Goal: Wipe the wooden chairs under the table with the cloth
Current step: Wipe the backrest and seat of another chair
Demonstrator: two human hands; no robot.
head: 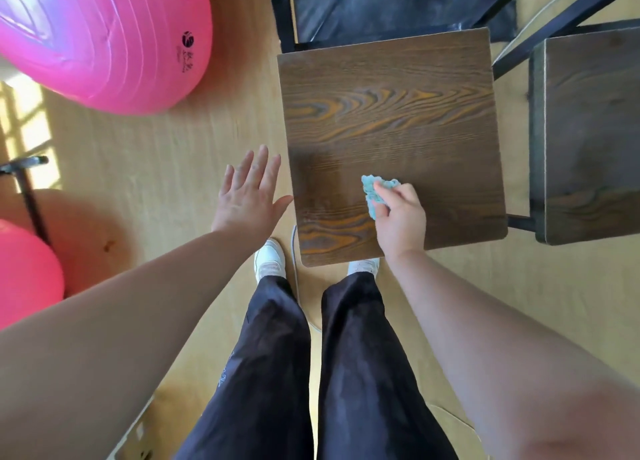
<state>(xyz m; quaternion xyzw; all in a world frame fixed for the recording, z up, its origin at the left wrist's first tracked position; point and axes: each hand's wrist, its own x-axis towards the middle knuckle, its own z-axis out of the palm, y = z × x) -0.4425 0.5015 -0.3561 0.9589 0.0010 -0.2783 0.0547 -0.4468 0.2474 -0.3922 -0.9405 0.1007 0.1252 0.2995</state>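
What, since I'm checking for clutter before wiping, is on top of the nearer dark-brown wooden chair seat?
Only the crumpled light-blue cloth, gripped by the right hand, is on the dark-brown wooden chair seat. The patch beneath them is hidden.

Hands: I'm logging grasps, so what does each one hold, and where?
The right hand pinches the bunched cloth by its near part, against the chair seat. The left hand holds nothing, its fingers spread.
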